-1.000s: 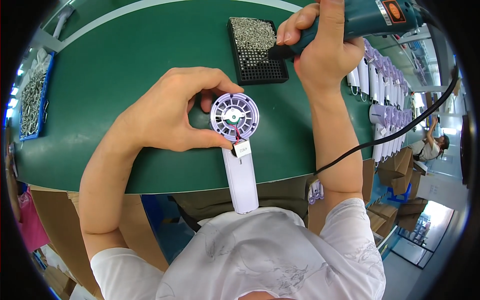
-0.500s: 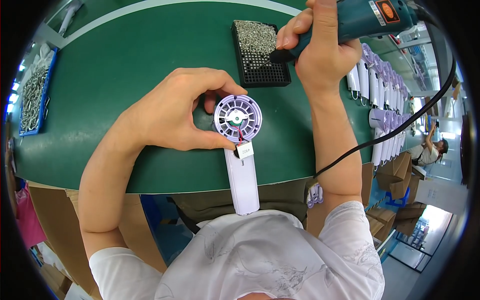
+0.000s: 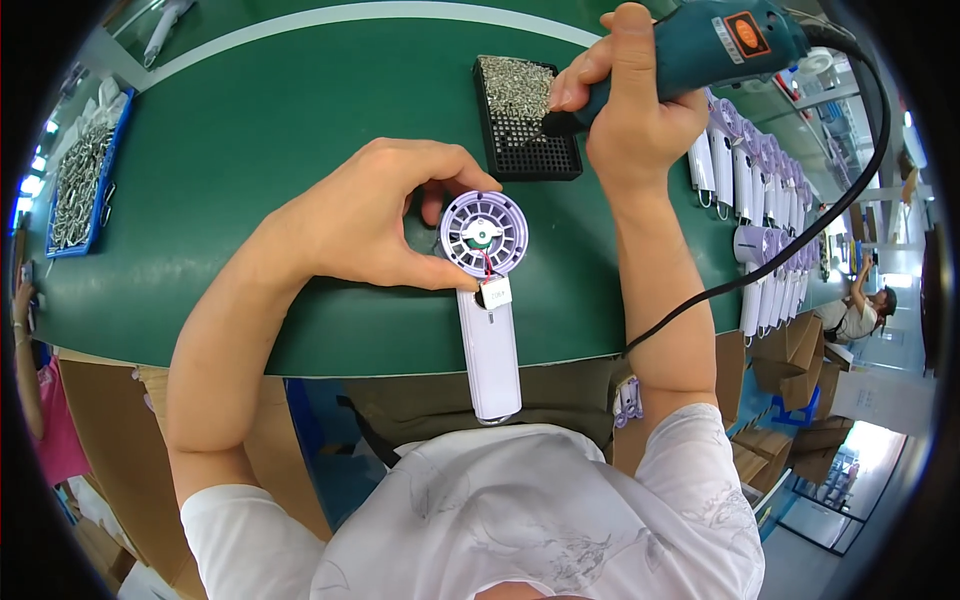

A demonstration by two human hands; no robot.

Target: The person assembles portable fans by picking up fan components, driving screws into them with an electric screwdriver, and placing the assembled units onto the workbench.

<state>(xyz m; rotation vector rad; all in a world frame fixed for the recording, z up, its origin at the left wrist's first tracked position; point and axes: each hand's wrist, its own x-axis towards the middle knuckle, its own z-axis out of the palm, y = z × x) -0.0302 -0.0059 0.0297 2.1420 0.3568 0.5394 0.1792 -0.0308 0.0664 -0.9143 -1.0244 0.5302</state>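
The small lavender handheld fan [image 3: 486,290] is pinched at its round head by the left hand [image 3: 370,215] on the green table [image 3: 260,150], while beyond it the teal electric screwdriver [image 3: 690,50] is gripped by the right hand [image 3: 635,115] with its tip over the black screw tray [image 3: 520,150], a row of finished fans [image 3: 760,200] standing to the right of it.

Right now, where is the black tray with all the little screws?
In the head view the black screw tray sits on the green table, up and right of the purple fan, just under the tip of the electric screwdriver.
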